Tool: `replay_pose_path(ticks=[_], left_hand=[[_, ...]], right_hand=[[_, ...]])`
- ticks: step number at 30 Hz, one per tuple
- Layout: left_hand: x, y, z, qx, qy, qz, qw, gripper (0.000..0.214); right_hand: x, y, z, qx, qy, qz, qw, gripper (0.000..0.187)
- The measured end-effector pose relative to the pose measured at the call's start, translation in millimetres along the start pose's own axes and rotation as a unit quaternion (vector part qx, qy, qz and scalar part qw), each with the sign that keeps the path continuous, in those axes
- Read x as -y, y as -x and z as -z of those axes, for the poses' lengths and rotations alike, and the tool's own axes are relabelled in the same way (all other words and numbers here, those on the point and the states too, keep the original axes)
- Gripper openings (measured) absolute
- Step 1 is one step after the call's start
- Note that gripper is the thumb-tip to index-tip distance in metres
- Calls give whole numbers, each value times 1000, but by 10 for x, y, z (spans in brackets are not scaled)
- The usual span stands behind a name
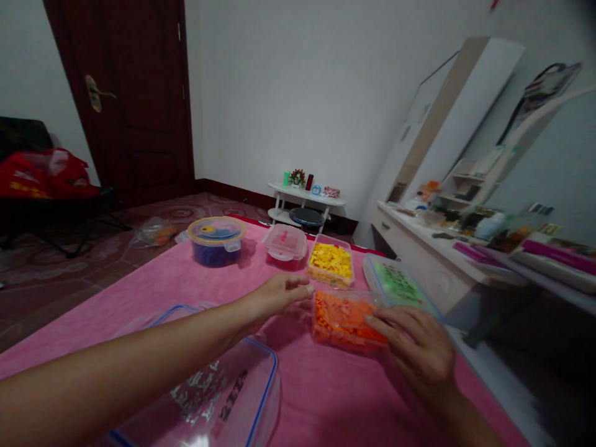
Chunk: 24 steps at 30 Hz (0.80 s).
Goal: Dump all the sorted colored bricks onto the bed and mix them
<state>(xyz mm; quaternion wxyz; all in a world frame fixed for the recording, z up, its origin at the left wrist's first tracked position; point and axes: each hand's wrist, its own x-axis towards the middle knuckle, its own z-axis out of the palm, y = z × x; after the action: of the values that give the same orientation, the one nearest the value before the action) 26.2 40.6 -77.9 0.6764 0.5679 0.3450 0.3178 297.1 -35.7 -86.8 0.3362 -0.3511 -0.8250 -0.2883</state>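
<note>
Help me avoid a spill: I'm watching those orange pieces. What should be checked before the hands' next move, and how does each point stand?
1. Right hand at the orange box: ok, fingers at its right end.
2. Firm right grip: cannot tell, the thumb is hidden.
3. Left hand ready: ok, open at the box's left side; contact cannot be told.
4. Orange box's lid fastened: cannot tell, blurred.
5. Wide gap to its neighbours: not ok, the yellow box is just behind and the green box close on the right.
6. Round tub covered: ok, lid on.
</note>
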Motion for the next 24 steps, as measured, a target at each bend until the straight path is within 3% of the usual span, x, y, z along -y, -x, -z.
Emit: replay_pose_path(ticks=[2, 5, 9, 11, 14, 17, 20, 24], left_hand=[[19, -113, -59, 14, 44, 37, 998, 42], [29, -198, -111, -27, 59, 76, 995, 48], [3, -190, -131, -50, 21, 56, 997, 48], [-27, -154, -135, -48, -9, -6, 999, 43], [-75, -109, -150, -45, -55, -106, 992, 42], [-70, -122, -154, -40, -100, -144, 984, 46], [13, -195, -119, -53, -149, -129, 979, 44], [136, -279, -39, -71, -155, -84, 982, 36]], right_hand=[[54, 12, 1, -9, 18, 18, 1000, 28], [100, 24, 10, -27, 35, 36, 998, 26], [116, 8, 46, -40, 19, 32, 999, 29], [108, -50, 77, -72, -9, -29, 997, 30], [21, -224, 107, -115, -49, -212, 969, 30], [-207, -435, 43, -25, -126, -340, 932, 31], [-514, -569, -162, 131, -214, -359, 899, 36], [-828, -591, -518, 245, -266, -373, 854, 41]])
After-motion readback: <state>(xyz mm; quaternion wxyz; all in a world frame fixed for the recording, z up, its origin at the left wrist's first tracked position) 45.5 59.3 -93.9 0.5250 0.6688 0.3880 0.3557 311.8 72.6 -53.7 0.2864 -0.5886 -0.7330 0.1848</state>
